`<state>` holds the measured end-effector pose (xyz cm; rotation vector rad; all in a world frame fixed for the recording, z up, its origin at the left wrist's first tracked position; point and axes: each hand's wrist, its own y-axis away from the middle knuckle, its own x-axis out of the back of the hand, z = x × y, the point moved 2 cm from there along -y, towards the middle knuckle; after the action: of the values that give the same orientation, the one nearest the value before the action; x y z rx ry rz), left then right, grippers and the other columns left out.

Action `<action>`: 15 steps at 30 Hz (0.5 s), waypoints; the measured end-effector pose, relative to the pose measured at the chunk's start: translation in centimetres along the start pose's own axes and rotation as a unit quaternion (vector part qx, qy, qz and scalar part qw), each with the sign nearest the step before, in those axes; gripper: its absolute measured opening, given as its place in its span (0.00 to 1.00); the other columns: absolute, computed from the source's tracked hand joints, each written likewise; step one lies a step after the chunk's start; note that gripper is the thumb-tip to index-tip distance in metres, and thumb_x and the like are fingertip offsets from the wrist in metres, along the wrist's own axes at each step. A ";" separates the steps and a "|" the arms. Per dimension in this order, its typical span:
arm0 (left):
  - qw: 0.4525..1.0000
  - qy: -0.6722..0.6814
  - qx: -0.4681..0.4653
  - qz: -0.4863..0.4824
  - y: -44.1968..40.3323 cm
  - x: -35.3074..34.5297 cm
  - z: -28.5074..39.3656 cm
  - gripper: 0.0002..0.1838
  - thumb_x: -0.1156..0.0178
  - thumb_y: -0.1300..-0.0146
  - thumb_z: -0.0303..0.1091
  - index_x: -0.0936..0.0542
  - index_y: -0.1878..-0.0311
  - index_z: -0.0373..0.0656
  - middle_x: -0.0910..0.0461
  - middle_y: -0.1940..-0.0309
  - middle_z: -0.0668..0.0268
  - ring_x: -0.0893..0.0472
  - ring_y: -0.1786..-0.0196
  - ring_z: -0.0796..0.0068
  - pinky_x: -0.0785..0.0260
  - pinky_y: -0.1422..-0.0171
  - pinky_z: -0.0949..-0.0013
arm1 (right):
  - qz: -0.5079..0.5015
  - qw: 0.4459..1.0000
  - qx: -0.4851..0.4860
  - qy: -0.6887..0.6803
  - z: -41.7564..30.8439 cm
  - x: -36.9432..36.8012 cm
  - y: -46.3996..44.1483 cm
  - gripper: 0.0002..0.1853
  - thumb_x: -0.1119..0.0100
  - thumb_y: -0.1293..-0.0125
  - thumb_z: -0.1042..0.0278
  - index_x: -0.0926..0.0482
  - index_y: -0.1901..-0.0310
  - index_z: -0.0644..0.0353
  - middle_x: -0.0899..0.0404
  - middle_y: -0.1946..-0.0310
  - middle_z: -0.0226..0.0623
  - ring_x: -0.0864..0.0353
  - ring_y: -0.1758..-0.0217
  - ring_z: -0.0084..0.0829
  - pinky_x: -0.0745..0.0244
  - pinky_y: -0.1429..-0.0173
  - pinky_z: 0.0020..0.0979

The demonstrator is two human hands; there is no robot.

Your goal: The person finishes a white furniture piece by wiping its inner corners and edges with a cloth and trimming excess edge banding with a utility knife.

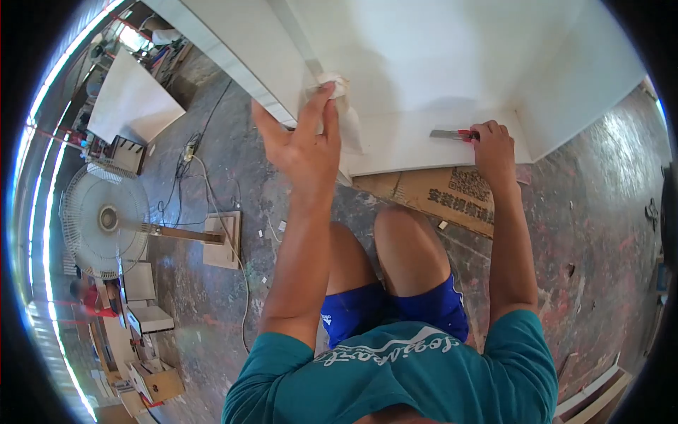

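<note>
My left hand (300, 141) reaches round the front edge of a white cabinet's side panel (244, 63). Its fingers are closed on a crumpled whitish cloth (340, 86), which rests against the panel's inner face; a pale fold hangs below. Over the cabinet's near inner board (402, 145), my right hand (494, 145) grips a utility knife (452, 134) with a long grey blade and a red part by the fingers. The blade points left. Whether the knife touches the board I cannot tell.
Printed brown cardboard (431, 194) lies under the cabinet's near edge. A pedestal fan (106, 218) with its square base (222, 240) stands at left, near cables (187, 155) on the stained floor. A white board (134, 99) leans farther back. Another person (99, 297) is at far left.
</note>
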<state>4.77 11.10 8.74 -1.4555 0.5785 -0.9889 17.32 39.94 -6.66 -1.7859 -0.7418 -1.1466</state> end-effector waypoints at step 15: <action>0.997 -0.057 0.048 0.008 -0.4 -0.5 0.4 0.15 0.28 0.54 0.21 0.15 0.65 0.53 0.27 0.50 0.57 0.17 0.55 0.56 0.22 0.60 0.60 | 0.045 0.801 0.002 -0.597 -14.0 8.6 2.0 0.25 0.33 0.37 0.78 0.27 0.38 0.60 0.18 0.59 0.41 0.18 0.64 0.34 0.23 0.58 0.31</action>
<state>4.78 11.81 9.07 -1.4091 0.4533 -0.9034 16.82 26.81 3.33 -2.4194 -1.3058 0.2227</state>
